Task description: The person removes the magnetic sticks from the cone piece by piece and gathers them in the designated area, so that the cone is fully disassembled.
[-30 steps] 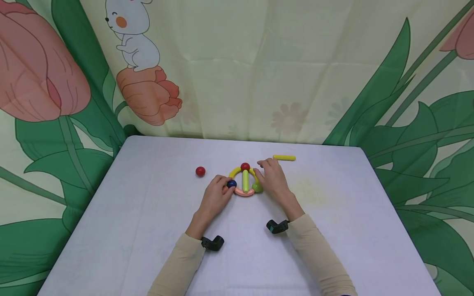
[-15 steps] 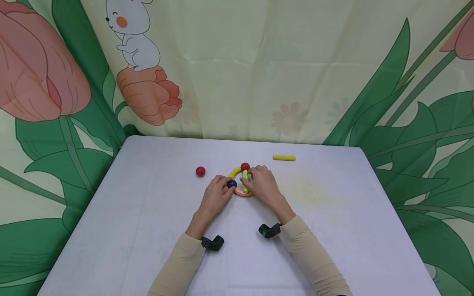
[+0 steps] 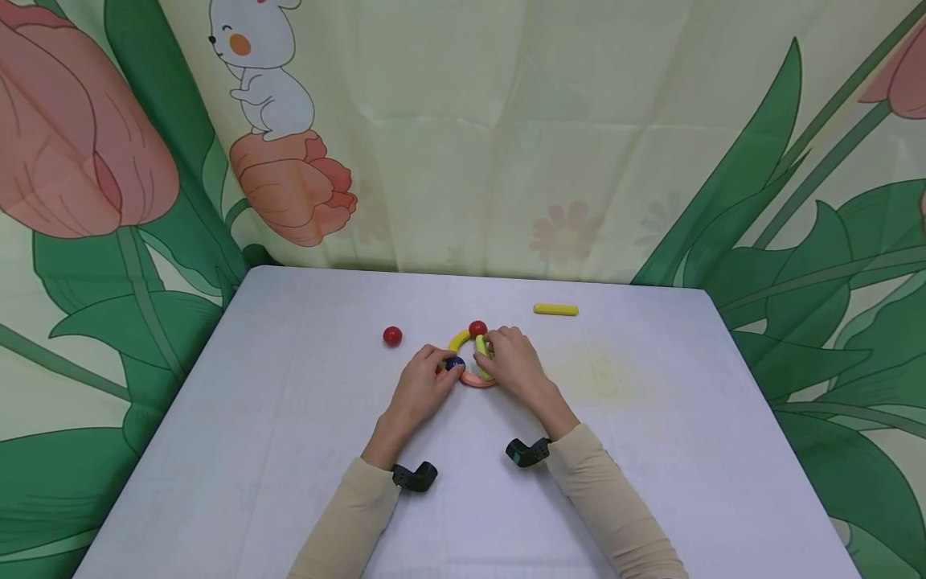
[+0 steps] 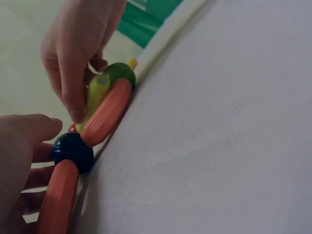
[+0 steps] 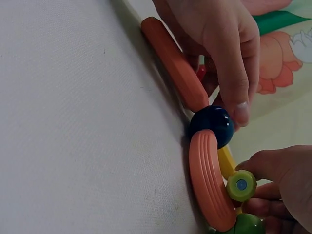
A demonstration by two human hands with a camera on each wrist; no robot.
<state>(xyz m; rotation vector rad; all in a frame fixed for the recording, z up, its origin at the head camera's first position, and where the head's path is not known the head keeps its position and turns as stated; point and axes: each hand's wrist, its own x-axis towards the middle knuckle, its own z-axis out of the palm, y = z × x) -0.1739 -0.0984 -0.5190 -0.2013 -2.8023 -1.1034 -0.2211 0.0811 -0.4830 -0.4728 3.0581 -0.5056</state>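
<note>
A ring of magnetic building pieces lies mid-table in the head view: a yellow curved stick [image 3: 459,341], a red ball [image 3: 477,329], a blue ball [image 3: 456,364] and a pink curved stick [image 3: 477,380]. My left hand [image 3: 422,378] holds the blue ball between thumb and fingers. My right hand [image 3: 517,362] pinches a lime-green stick [image 3: 481,346] that leans across the ring's right side. A green ball [image 4: 120,74] at the pink stick's far end shows in the wrist views; the right hand covers it from above. An orange straight stick [image 5: 173,63] extends from the blue ball beside the left hand.
A loose red ball [image 3: 392,336] lies left of the ring. Farther back on the right is a loose yellow straight stick [image 3: 555,310]. The white-covered table [image 3: 289,418] ends at a printed curtain [image 3: 463,161] behind.
My right hand came in leftward and down from the ring's upper right to the lime-green stick, which has since tilted and shifted right. The left hand stays at the blue ball, which shifted slightly.
</note>
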